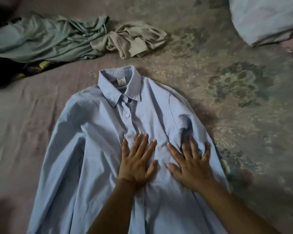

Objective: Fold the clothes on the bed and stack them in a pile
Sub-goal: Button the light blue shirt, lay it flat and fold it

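1. Shirt (108,132) lay face-up on the bed (24,124), the left hand (136,163) and right hand (191,164) pressed flat, fingers spread, on its chest.
2. Light, soft cotton, likely best taken by shoulders or hem.
3. Collar pointed away; long axis ran toward the wearer.
4. Crumpled clothes (135,39) waited beyond.

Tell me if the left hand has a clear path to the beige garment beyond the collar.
Probably yes: the left hand lies flat on the blue shirt, holding nothing, and only shirt and bare bedspread lie before the beige garment; it looks a long stretch.
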`<state>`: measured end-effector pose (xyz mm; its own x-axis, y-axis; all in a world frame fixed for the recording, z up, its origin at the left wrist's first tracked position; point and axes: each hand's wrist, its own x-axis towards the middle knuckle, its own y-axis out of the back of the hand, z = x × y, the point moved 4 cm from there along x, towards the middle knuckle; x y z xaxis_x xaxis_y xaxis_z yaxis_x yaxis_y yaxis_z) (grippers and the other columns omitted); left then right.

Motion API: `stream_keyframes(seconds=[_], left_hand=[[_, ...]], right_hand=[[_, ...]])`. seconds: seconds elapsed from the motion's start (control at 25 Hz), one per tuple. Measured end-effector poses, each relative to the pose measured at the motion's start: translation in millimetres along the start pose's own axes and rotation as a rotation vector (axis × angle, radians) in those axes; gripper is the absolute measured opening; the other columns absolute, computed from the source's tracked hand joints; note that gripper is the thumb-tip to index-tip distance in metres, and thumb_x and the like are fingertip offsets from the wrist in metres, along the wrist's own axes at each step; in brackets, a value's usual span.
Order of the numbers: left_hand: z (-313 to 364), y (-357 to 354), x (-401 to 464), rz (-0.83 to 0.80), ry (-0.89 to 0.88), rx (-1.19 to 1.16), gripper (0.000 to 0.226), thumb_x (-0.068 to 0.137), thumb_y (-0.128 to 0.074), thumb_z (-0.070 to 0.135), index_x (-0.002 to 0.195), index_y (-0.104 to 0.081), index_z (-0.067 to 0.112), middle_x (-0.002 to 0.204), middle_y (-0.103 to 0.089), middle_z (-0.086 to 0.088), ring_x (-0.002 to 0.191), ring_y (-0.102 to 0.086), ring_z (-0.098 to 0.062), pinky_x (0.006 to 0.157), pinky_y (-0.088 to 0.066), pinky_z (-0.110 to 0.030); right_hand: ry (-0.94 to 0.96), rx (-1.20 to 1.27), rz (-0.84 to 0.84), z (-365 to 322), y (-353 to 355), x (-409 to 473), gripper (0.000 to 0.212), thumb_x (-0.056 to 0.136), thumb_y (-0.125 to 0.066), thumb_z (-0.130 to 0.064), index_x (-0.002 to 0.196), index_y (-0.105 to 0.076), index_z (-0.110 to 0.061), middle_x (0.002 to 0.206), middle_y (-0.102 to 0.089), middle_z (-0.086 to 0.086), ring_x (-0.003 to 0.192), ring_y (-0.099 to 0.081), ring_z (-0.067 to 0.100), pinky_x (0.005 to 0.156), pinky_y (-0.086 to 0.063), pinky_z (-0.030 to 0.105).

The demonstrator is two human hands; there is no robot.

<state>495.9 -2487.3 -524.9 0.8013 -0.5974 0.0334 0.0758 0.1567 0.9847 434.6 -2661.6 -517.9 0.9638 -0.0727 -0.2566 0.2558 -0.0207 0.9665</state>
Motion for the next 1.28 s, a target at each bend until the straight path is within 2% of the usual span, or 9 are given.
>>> stream_keyframes(seconds=[0.24, 0.4, 0.52, 0.64, 0.76, 0.84, 1.04, 1.16, 1.28], left_hand=[[-4.5, -0.5, -0.4, 0.038, 0.014, -0.021, 0.062, 0.086, -0.038, 0.046, 0.144, -0.039, 0.024, 0.152, -0.033, -0.006, 0.142, -0.025, -0.025, 0.112, -0.010, -0.063], [0.9, -3.9, 3.7, -0.076, 0.023, 0.013, 0.063, 0.087, -0.035, 0.046, 0.146, -0.035, 0.023, 0.153, -0.030, -0.009, 0.143, -0.023, -0.028, 0.111, -0.009, -0.064], [8.0, 3.3, 0.4, -0.130, 0.044, 0.082, 0.061, 0.089, -0.033, 0.043, 0.145, -0.036, 0.019, 0.151, -0.034, -0.013, 0.141, -0.027, -0.033, 0.106, -0.016, -0.068], [21.9, 24.3, 6.2, -0.090, 0.061, 0.110, 0.060, 0.090, -0.033, 0.040, 0.144, -0.040, 0.014, 0.149, -0.036, -0.017, 0.137, -0.033, -0.037, 0.107, -0.016, -0.064], [84.0, 49.1, 27.1, 0.007, 0.029, -0.026, 0.061, 0.085, -0.037, 0.036, 0.139, -0.037, 0.007, 0.144, -0.042, -0.021, 0.133, -0.040, -0.037, 0.107, -0.022, -0.057], [134.5, 51.8, 42.3, 0.048, -0.062, -0.144, 0.062, 0.084, -0.041, 0.038, 0.138, -0.038, 0.007, 0.144, -0.042, -0.021, 0.132, -0.041, -0.037, 0.105, -0.029, -0.055], [237.7, -1.8, 40.5, -0.169, -0.200, -0.132, 0.098, 0.069, -0.050, 0.069, 0.146, -0.032, 0.012, 0.152, -0.030, -0.017, 0.140, -0.027, -0.037, 0.109, -0.018, -0.056], [275.1, -21.0, 40.4, -0.246, -0.102, -0.080, 0.068, 0.079, -0.046, 0.043, 0.137, -0.044, 0.008, 0.141, -0.047, -0.019, 0.131, -0.039, -0.041, 0.104, -0.023, -0.062], [285.3, -9.8, 52.4, -0.107, 0.094, -0.277, 0.042, 0.086, -0.041, 0.023, 0.122, -0.060, 0.010, 0.123, -0.064, -0.012, 0.114, -0.060, -0.030, 0.086, -0.051, -0.054]], right_hand=[[0.040, 0.350, 0.379, 41.8, 34.3, -25.3, 0.043, 0.093, -0.050, -0.031, 0.130, -0.057, -0.013, 0.131, -0.054, 0.017, 0.114, -0.051, 0.028, 0.095, -0.043, 0.048], [-0.449, 0.651, 0.026, 106.2, 20.9, -37.8, 0.020, 0.086, -0.068, -0.019, 0.099, -0.063, -0.004, 0.096, -0.056, 0.012, 0.091, -0.057, 0.033, 0.081, -0.045, 0.040], [-0.391, 0.767, -0.101, 105.3, 44.1, -12.3, 0.015, 0.090, -0.060, -0.011, 0.077, -0.054, -0.010, 0.070, -0.054, 0.004, 0.073, -0.056, 0.027, 0.070, -0.042, 0.039], [-0.504, 0.734, 0.107, 150.5, 98.3, 37.9, 0.012, 0.094, -0.052, -0.010, 0.095, -0.059, 0.000, 0.094, -0.062, 0.024, 0.091, -0.059, 0.032, 0.075, -0.040, 0.037], [-0.480, 0.774, 0.107, 208.8, 136.6, 99.2, 0.016, 0.093, -0.056, -0.014, 0.104, -0.057, -0.002, 0.097, -0.058, 0.019, 0.089, -0.053, 0.023, 0.074, -0.038, 0.032], [-0.415, 0.936, -0.030, 226.1, 132.2, 114.8, 0.027, 0.090, -0.063, -0.016, 0.112, -0.055, -0.003, 0.100, -0.059, 0.012, 0.092, -0.054, 0.021, 0.085, -0.045, 0.036], [-0.403, 0.938, -0.440, 230.8, 60.7, 22.2, 0.028, 0.085, -0.069, -0.023, 0.069, -0.048, -0.013, 0.066, -0.050, 0.006, 0.066, -0.046, 0.018, 0.063, -0.039, 0.035], [-0.260, 0.937, -0.568, 216.7, 38.3, -29.1, 0.034, 0.088, -0.064, -0.013, 0.064, -0.041, -0.018, 0.061, -0.043, -0.002, 0.058, -0.038, 0.007, 0.056, -0.034, 0.023], [-0.245, 1.066, -0.509, 223.7, 57.7, -35.9, 0.031, 0.093, -0.057, -0.015, 0.067, -0.040, -0.018, 0.064, -0.042, -0.002, 0.060, -0.038, 0.006, 0.057, -0.032, 0.020]])
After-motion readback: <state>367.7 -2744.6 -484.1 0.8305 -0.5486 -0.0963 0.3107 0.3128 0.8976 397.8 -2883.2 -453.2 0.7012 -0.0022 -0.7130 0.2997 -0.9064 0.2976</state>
